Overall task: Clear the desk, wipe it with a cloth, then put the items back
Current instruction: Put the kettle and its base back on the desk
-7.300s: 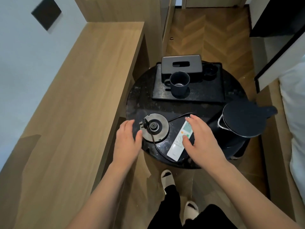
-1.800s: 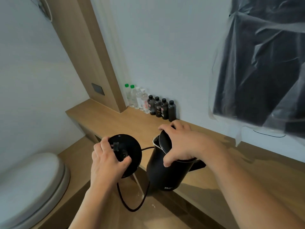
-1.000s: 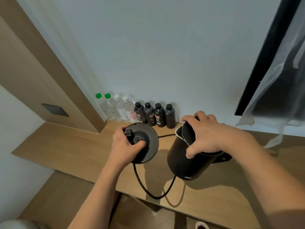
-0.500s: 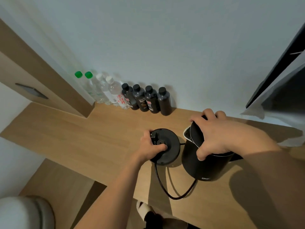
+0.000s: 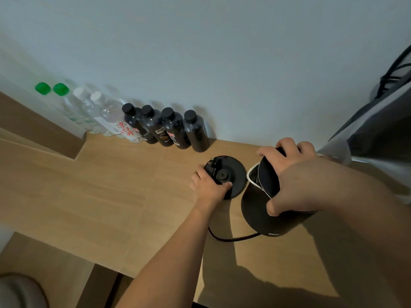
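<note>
A black round kettle base [image 5: 231, 174] lies flat on the wooden desk [image 5: 100, 196], just in front of the bottles. My left hand [image 5: 208, 188] grips its near left edge, thumb over the top. Its black cord [image 5: 231, 238] loops across the desk under the kettle. The black electric kettle [image 5: 264, 212] stands right of the base, its lid tilted up. My right hand [image 5: 289, 174] grips the kettle's top, fingers curled over the lid and rim.
Several dark bottles [image 5: 173, 130] and clear water bottles [image 5: 97, 112] line the wall behind the base. A plastic-covered dark object [image 5: 378, 130] hangs at the right. A wooden panel [image 5: 26, 130] stands at the left. A lower wooden ledge [image 5: 55, 274] lies below the desk edge.
Both hands carried the base and kettle from the round table to the desk. In the last second they lowered further back, the base now flat near the bottles.
</note>
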`<state>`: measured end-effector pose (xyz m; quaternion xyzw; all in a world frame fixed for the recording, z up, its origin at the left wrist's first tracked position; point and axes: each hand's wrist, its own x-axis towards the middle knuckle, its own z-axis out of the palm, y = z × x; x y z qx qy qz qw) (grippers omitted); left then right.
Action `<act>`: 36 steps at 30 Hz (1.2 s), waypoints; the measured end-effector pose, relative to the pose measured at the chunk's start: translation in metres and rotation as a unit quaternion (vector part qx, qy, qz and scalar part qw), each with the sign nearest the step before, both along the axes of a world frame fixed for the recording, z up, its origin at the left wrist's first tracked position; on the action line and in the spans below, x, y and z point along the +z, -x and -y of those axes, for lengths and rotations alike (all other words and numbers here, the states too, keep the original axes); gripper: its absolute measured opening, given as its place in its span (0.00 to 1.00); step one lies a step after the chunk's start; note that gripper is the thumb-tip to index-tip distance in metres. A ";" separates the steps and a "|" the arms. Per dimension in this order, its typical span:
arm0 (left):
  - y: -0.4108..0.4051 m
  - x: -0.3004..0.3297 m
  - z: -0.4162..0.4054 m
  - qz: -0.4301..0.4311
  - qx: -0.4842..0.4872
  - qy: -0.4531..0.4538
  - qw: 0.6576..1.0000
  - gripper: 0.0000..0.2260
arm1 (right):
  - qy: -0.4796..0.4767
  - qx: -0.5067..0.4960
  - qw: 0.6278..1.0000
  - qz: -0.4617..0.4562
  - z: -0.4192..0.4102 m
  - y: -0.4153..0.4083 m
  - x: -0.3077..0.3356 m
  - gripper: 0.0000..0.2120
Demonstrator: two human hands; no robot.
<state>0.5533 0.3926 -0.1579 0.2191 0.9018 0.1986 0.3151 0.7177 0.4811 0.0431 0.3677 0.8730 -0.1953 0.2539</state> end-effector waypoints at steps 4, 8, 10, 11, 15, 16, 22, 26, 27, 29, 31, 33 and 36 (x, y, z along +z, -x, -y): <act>-0.009 -0.009 0.001 0.005 0.001 0.016 1.000 0.47 | -0.003 0.006 1.000 -0.003 -0.009 0.003 -0.004 0.47; -0.001 -0.003 -0.019 0.038 0.011 -0.084 0.996 0.34 | -0.011 0.008 1.000 -0.002 -0.013 0.004 -0.009 0.50; 0.007 0.000 -0.034 0.017 0.018 -0.117 0.993 0.24 | -0.009 -0.003 1.000 -0.003 -0.013 0.004 -0.011 0.51; 0.010 0.000 -0.039 0.007 0.022 -0.121 0.992 0.19 | -0.012 -0.009 1.000 -0.006 -0.013 0.004 -0.012 0.51; 0.017 -0.003 -0.037 -0.002 0.022 -0.112 0.993 0.04 | -0.025 -0.025 0.999 -0.023 -0.012 0.006 -0.016 0.50; 0.016 -0.002 -0.030 -0.001 0.034 -0.122 0.992 0.04 | -0.029 -0.029 0.999 -0.032 -0.013 0.007 -0.017 0.50; 0.003 -0.008 0.017 -0.008 0.074 -0.123 0.990 0.06 | -0.059 -0.069 0.989 -0.115 -0.016 0.029 -0.019 0.52; 0.000 -0.013 0.032 -0.013 0.001 -0.045 0.999 0.09 | -0.096 -0.097 0.979 -0.150 -0.020 0.054 -0.026 0.51; 0.001 -0.012 0.033 -0.010 -0.017 -0.028 0.999 0.12 | -0.103 -0.098 0.977 -0.158 -0.022 0.059 -0.030 0.51; 0.004 -0.005 0.034 0.016 -0.035 -0.025 0.999 0.15 | -0.117 -0.102 0.974 -0.167 -0.025 0.068 -0.037 0.49; 0.008 0.001 0.039 0.035 -0.035 -0.044 0.998 0.16 | -0.127 -0.102 0.972 -0.167 -0.026 0.077 -0.043 0.47; 0.013 0.008 0.044 0.047 -0.015 -0.064 0.997 0.16 | -0.137 -0.096 0.972 -0.163 -0.026 0.084 -0.047 0.46; 0.022 0.019 0.047 0.060 -0.002 -0.085 0.995 0.16 | -0.158 -0.077 0.970 -0.166 -0.027 0.092 -0.053 0.45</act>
